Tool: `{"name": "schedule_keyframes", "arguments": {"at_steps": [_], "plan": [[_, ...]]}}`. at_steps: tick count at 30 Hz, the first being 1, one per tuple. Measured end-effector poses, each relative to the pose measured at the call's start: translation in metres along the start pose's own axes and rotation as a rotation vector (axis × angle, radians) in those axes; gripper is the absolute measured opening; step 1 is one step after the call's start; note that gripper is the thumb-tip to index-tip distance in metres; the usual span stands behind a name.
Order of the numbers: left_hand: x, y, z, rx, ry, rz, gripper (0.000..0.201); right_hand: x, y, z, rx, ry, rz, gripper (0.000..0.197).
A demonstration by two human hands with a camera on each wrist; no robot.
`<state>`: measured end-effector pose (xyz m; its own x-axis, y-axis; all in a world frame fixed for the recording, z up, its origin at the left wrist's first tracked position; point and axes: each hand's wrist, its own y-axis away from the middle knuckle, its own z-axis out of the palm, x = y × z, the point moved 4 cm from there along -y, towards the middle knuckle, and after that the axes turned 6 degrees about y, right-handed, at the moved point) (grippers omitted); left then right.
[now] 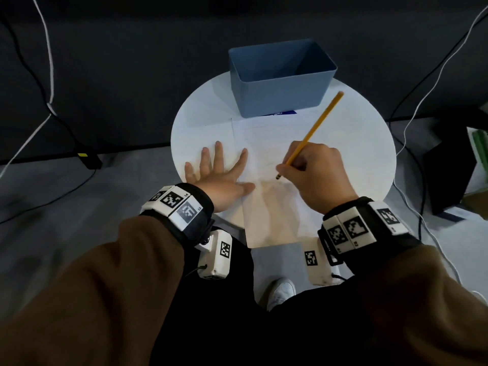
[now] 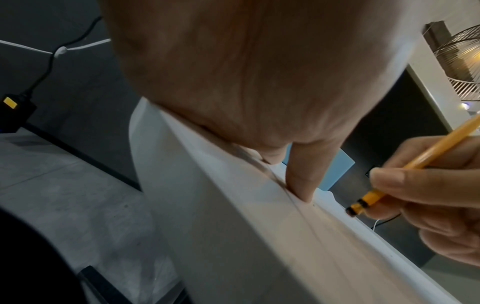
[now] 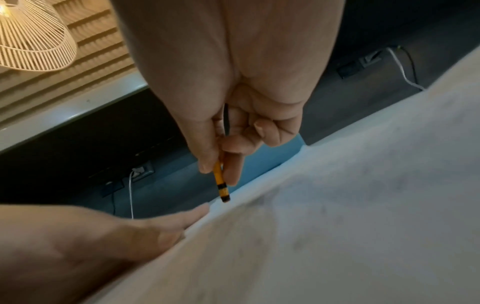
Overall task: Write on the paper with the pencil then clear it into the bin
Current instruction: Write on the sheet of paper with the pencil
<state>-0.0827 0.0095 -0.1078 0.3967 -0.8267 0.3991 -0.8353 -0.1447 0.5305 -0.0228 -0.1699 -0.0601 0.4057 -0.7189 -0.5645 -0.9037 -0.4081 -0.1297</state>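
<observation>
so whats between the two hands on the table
Only bare paper, seen in the head view: left hand flat on its edge, right hand gripping the pencil.

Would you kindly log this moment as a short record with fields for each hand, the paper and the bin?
left hand: flat, fingers spread, pressing the paper's left edge
right hand: grips the pencil, dark end down at the paper
paper: on the round table, near end overhanging
bin: blue, behind the paper, nothing visible inside
</observation>
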Motion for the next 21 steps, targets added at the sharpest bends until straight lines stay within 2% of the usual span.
{"name": "schedule_keyframes", "arguments": {"at_steps": [3, 9, 16, 21], "plan": [[0.001, 0.001, 0.000, 0.003, -0.011, -0.001, 0.074, 0.003, 0.002, 0.006, -0.036, -0.007, 0.011, 0.020], [0.000, 0.002, 0.000, 0.005, -0.011, 0.013, 0.074, 0.025, 0.000, -0.017, 0.046, 0.102, 0.096, 0.024], [0.002, 0.003, -0.001, -0.008, -0.006, 0.000, 0.074, 0.001, 0.005, 0.002, -0.036, 0.035, -0.014, 0.017], [-0.001, 0.002, 0.000, 0.000, -0.005, 0.021, 0.074, 0.027, 0.007, -0.023, 0.008, 0.158, 0.104, 0.020]]}}
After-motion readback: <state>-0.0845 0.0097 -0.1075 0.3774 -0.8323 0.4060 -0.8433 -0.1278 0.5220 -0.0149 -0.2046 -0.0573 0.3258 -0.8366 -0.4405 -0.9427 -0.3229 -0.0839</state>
